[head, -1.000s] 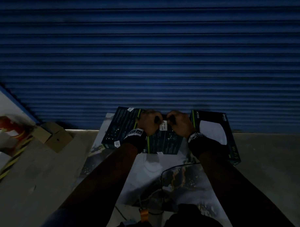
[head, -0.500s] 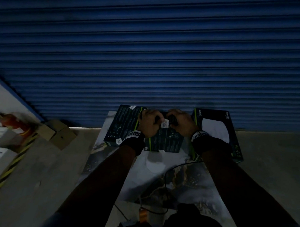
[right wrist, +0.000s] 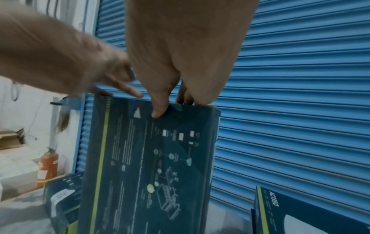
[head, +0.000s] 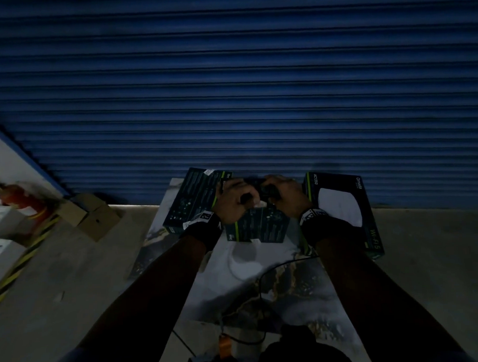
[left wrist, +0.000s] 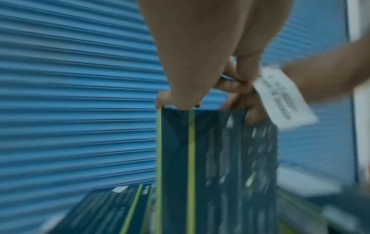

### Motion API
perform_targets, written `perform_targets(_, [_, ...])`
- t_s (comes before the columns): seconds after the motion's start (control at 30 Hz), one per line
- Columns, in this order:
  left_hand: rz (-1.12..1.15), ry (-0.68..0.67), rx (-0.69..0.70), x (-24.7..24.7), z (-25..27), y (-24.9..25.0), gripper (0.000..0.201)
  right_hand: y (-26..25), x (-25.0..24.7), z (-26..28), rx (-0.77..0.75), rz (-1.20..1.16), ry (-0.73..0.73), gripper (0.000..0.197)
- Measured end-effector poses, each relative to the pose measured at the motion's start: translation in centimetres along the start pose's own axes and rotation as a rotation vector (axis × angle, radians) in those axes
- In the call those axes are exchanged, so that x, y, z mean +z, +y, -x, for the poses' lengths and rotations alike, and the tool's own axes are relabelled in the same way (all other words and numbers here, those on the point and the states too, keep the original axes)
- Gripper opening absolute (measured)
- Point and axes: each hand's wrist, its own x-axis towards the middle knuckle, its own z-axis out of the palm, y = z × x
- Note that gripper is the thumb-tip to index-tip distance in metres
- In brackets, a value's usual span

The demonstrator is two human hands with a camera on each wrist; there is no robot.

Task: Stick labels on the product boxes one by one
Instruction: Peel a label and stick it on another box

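Observation:
A dark product box (head: pixel 258 229) with green stripes stands on edge in the middle of the marbled sheet (head: pixel 235 265). My right hand (head: pixel 287 195) grips its top edge, thumb on the printed face (right wrist: pixel 150 158). Over the top left corner of this box (left wrist: pixel 210 158) sits my left hand (head: pixel 234 200), pinching a white printed label (left wrist: pixel 284 101) in its fingers. A second box (head: pixel 192 201) lies flat to the left with a white label (head: pixel 209 171) on it. A third box (head: pixel 342 209) with a white disc print lies to the right.
A blue roller shutter (head: pixel 229 100) closes off the far side, just behind the boxes. A cardboard carton (head: pixel 90 215), a red fire extinguisher (right wrist: pixel 49 166) and white cartons (head: pixel 1 235) stand at the left. A black cable (head: pixel 276 269) loops over the sheet near me.
The middle box has tipped up steeper onto its edge under both hands. The label, plainly visible between the hands before, is now mostly hidden from the head view.

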Motion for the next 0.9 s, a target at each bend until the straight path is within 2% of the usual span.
perform_targets(0.07, [0.099, -0.014, 0.040, -0.4, 0.2, 0.9, 0.019, 0.1, -0.1, -0.2, -0.026, -0.009, 0.027, 0.047])
perform_targets(0.17, [0.178, 0.013, 0.069, -1.6, 0.8, 2.4, 0.016, 0.1, -0.2, -0.5, -0.068, -0.031, 0.042, 0.044])
perform_targets(0.27, [0.119, 0.038, 0.037, -2.0, 1.4, 2.0, 0.016, 0.5, 0.0, -0.4, -0.041, -0.048, 0.007, 0.049])
perform_targets(0.37, [0.078, 0.069, -0.024, -1.7, 1.1, 1.9, 0.026, 0.5, 0.0, -0.2, -0.018, -0.050, -0.028, 0.058])
perform_targets(0.5, [0.064, 0.056, -0.041, -1.3, -0.2, 2.7, 0.009, -0.1, -0.3, 0.1, 0.009, -0.052, -0.030, 0.064])
perform_targets(0.57, [0.078, 0.047, -0.064, -1.3, -0.7, 3.0, 0.015, -0.3, -0.3, 0.5, 0.015, -0.052, -0.035, 0.067])
perform_targets(0.9, [0.037, 0.061, -0.042, -1.0, -1.2, 2.8, 0.023, -0.9, 0.0, 0.2, 0.020, -0.047, 0.029, 0.064])
